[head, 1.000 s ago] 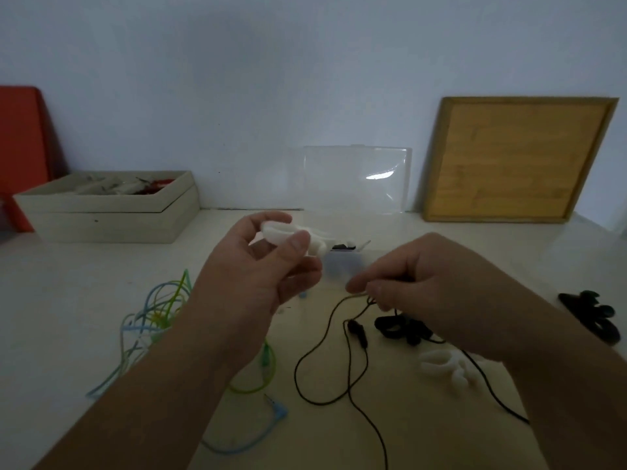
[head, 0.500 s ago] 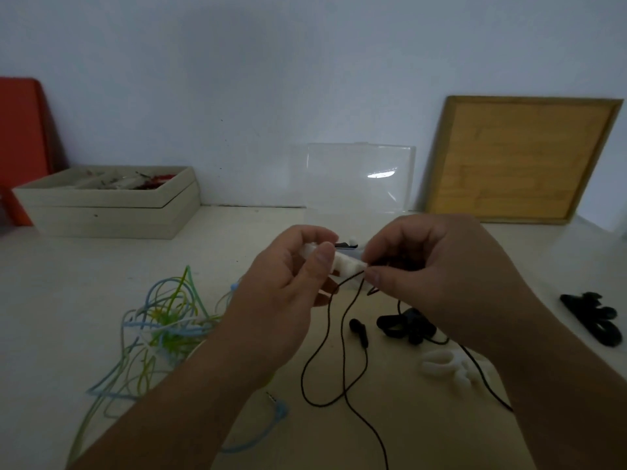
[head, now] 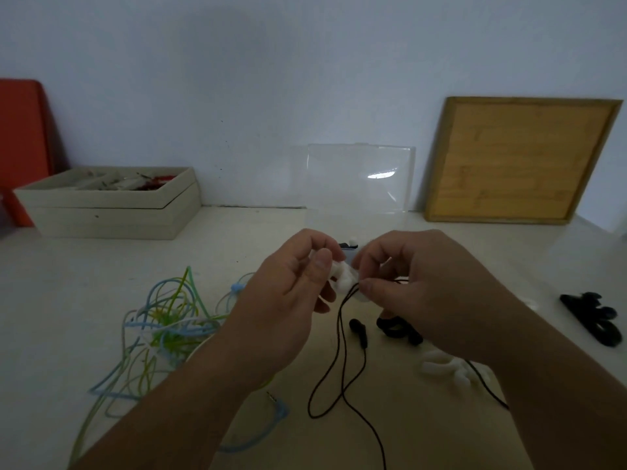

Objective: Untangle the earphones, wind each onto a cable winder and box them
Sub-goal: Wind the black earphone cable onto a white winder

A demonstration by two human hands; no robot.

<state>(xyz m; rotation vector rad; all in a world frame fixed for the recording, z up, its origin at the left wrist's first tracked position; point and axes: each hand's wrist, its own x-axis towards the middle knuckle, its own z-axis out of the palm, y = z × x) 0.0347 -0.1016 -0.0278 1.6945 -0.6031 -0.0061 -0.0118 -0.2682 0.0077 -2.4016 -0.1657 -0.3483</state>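
My left hand (head: 291, 293) pinches a white cable winder (head: 344, 278) above the table's middle. My right hand (head: 420, 290) presses the black earphone cable (head: 342, 351) against that winder; the cable hangs down in a loop to the table, with a black earbud (head: 358, 329) lying beside it. A tangle of blue and green earphones (head: 166, 320) lies to the left, its blue plug (head: 276, 403) near my left forearm. A second white winder (head: 448, 366) and a black winder (head: 397, 329) lie under my right wrist. Another black winder (head: 592, 322) sits at far right.
A clear plastic box (head: 359, 179) stands open at the back against the wall. A beige tray (head: 108, 205) with small items sits at back left beside a red chair (head: 20, 137). A wooden board (head: 519, 161) leans on the wall at right.
My hands came together: the left brought the white winder toward the centre, the right lifted the black cable up to it. The cable now touches the winder.
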